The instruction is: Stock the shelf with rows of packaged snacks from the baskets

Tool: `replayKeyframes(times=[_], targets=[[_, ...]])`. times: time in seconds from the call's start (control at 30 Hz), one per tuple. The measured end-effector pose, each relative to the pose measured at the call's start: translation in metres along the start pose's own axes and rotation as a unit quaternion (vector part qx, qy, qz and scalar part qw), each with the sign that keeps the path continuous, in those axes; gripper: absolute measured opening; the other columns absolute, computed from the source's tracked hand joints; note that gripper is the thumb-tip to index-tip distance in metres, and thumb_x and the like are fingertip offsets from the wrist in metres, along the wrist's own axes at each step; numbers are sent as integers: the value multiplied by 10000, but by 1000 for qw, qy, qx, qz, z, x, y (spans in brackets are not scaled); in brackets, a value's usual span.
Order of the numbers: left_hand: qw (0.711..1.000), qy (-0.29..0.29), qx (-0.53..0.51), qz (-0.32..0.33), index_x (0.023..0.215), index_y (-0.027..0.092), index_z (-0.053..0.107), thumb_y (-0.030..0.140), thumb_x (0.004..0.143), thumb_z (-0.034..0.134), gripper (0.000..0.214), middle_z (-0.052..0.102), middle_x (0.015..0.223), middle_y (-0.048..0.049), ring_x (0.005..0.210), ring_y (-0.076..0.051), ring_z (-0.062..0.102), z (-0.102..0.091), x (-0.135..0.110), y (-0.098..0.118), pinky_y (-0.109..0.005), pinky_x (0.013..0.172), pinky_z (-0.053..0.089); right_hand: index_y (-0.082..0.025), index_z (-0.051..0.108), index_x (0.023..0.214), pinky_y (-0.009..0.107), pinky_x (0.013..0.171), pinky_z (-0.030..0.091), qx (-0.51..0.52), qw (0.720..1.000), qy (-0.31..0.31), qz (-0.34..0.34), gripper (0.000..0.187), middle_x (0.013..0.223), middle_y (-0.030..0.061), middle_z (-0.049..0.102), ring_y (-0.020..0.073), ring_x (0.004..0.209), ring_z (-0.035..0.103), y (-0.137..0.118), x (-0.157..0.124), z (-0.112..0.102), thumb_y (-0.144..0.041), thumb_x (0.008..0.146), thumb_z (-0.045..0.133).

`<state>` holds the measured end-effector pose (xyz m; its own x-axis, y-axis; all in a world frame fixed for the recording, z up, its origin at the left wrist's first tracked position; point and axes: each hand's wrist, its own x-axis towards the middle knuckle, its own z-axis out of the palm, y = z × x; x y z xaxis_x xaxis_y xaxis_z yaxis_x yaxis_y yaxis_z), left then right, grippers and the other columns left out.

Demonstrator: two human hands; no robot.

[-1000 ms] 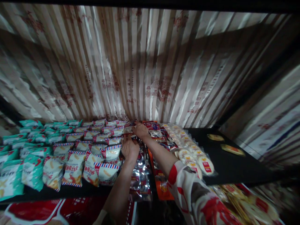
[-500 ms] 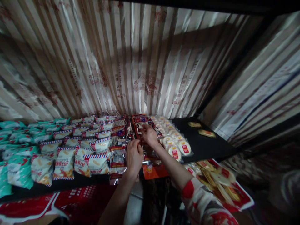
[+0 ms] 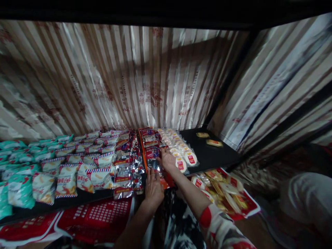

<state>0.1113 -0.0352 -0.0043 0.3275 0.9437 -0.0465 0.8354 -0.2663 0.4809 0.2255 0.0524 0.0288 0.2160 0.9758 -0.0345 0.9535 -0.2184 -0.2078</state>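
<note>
Lower tier: red crates (image 3: 98, 218) sit below the red packets (image 3: 150, 152), so a packet that slides off would likely drop among them.
Left hand (image 3: 153, 186): it lies flat with fingers apart on the near end of the red packets, at the shelf (image 3: 218, 157) lip. A push from here could tip the front packet over the edge.
Right hand (image 3: 168, 160): it rests on the right side of the red packets. I cannot tell whether the fingers pinch anything.
Silver packets (image 3: 129, 166): they overlap just left of the red packets. They look slick, so a nudge may fan them out.
Round cakes (image 3: 185, 157): they touch the right hand's far side, right of the red packets. The wrist could shove them askew.
Loose packets (image 3: 210, 138): these lie well right of and behind the red packets and seem unlikely to be disturbed.
</note>
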Motion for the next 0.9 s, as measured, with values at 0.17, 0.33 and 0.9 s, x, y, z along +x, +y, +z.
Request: replayKeyframes(times=[0.17, 0.33, 0.9], targets=[[1000, 13, 0, 5, 1252, 97, 520, 123, 745, 404, 521, 326, 1447, -122, 1370, -291, 187, -5, -6, 2, -437, 1104, 274, -186, 383, 1320, 320, 844, 407, 6, 1000, 12, -8, 586, 1203, 156, 550, 248, 1124, 507, -1, -5, 7, -346, 797, 590], [999, 34, -14, 13, 1190, 103, 569, 98, 739, 411, 478, 369, 1425, -116, 1363, -271, 227, -2, -7, 2, -413, 1115, 276, -156, 321, 1370, 295, 869, 402, 68, 997, 45, 18, 657, 1216, 155, 548, 237, 1103, 528, 5, -5, 12, -286, 783, 585], [933, 200, -299, -3, 1334, 126, 387, 342, 813, 501, 576, 318, 1448, -152, 1348, -250, 270, -18, -5, 0, -416, 1112, 249, -178, 553, 1016, 232, 532, 443, 718, 693, -4, 59, 491, 590, -56, 591, 128, 530, 556, 7, -12, -39, -169, 534, 646]])
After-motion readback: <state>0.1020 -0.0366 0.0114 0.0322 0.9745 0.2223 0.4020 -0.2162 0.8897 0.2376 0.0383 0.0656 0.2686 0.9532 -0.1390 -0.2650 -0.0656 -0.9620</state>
